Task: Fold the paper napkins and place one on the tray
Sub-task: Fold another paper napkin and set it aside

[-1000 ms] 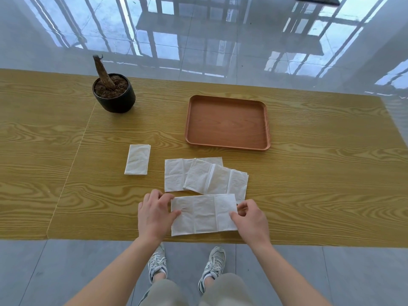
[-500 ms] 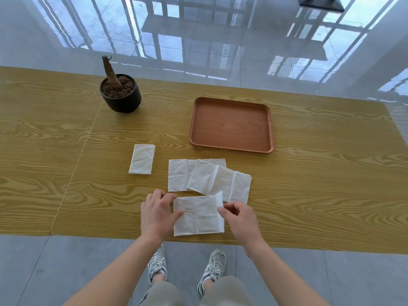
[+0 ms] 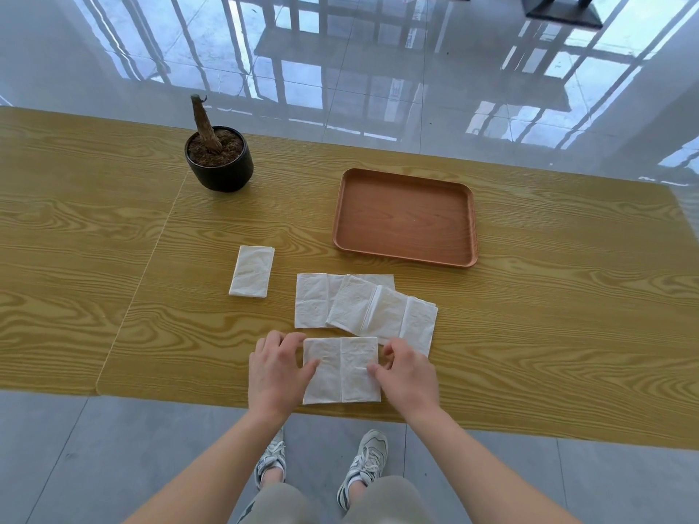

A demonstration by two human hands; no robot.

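Hands flat on partly folded napkin, left hand and right hand fingers spread, pressing, nothing gripped

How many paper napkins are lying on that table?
4: one under both hands, two overlapping just behind it, one folded, apart to the left. More could hide underneath.
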